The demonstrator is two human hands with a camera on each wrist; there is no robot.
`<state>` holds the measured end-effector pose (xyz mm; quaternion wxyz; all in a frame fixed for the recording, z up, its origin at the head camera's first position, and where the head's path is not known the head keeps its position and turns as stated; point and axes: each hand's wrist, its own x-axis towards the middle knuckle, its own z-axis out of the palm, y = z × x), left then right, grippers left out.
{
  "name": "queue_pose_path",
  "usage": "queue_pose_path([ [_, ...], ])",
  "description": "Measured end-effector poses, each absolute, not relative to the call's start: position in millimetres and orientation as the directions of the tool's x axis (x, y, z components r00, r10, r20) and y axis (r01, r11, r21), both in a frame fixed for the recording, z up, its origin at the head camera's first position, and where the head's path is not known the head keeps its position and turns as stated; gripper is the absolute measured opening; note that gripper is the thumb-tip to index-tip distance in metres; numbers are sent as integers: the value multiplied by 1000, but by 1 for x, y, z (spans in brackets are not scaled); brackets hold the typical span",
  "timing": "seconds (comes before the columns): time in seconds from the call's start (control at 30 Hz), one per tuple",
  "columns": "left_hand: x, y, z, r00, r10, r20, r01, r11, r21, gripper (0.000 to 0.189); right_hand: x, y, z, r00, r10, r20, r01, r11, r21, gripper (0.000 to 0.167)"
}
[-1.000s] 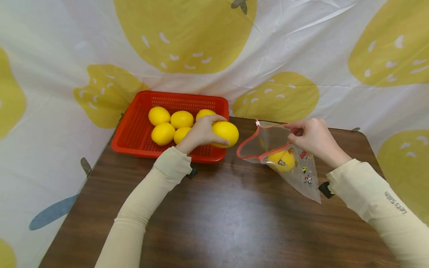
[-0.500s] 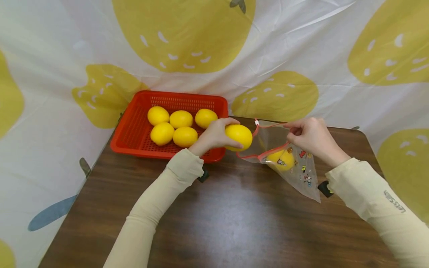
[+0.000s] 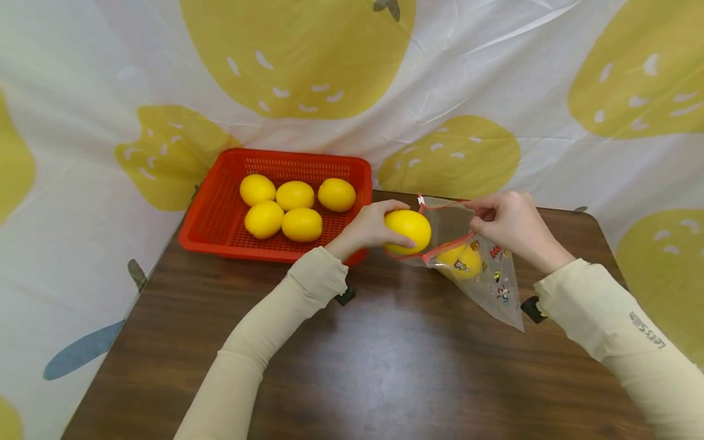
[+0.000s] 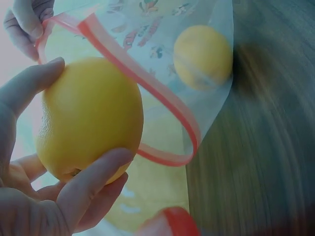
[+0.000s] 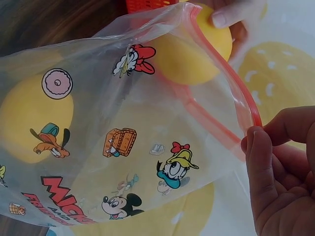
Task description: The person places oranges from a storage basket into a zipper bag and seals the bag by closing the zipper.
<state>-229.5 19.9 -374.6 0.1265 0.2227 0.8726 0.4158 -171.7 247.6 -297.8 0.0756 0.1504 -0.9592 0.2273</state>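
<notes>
My left hand grips a yellow lemon right at the mouth of a clear zip bag with a red rim and cartoon prints. My right hand pinches the bag's upper rim and holds the mouth open. One lemon lies inside the bag. In the right wrist view the held lemon shows through the plastic, with the bagged lemon at the left.
A red plastic basket with several lemons stands at the back left of the dark wooden table. A white sheet with yellow strawberry prints hangs close behind and drapes at both sides.
My left hand has carried the lemon rightwards from above the basket's edge to the bag's mouth. My right hand and the bag have stayed put.
</notes>
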Motion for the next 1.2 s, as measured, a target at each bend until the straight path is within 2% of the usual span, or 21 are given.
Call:
queue_pose_path([
  [0.23, -226, 27, -375, -883, 465, -61, 236, 552, 800, 73, -173, 246, -298, -940, -254, 227, -329, 849, -413, 26],
  [0.47, -225, 35, -379, -864, 504, -21, 302, 551, 778, 64, -173, 244, -298, -938, -255, 236, -333, 849, -410, 26],
  [0.6, -223, 39, -379, -856, 515, -46, 293, 557, 777, 64, -173, 243, -299, -939, -252, 232, -330, 847, -416, 26],
  [0.67, -223, 39, -378, -861, 504, -70, 238, 521, 820, 59, -173, 243, -299, -938, -250, 239, -331, 848, -414, 26],
  [0.8, -223, 38, -370, -870, 479, -115, 56, 328, 943, 46, -173, 241, -299, -941, -241, 237, -322, 853, -411, 25],
  [0.9, -225, 35, -362, -871, 473, -131, -28, 220, 975, 41, -172, 238, -299, -949, -243, 202, -308, 857, -414, 25],
  [1.0, -227, 29, -355, -875, 467, -124, -14, 231, 973, 37, -173, 237, -296, -948, -250, 196, -311, 856, -412, 27],
  [1.2, -235, 6, -350, -893, 443, -76, 82, 326, 942, 36, -173, 244, -287, -944, -198, 263, -295, 866, -404, 25],
])
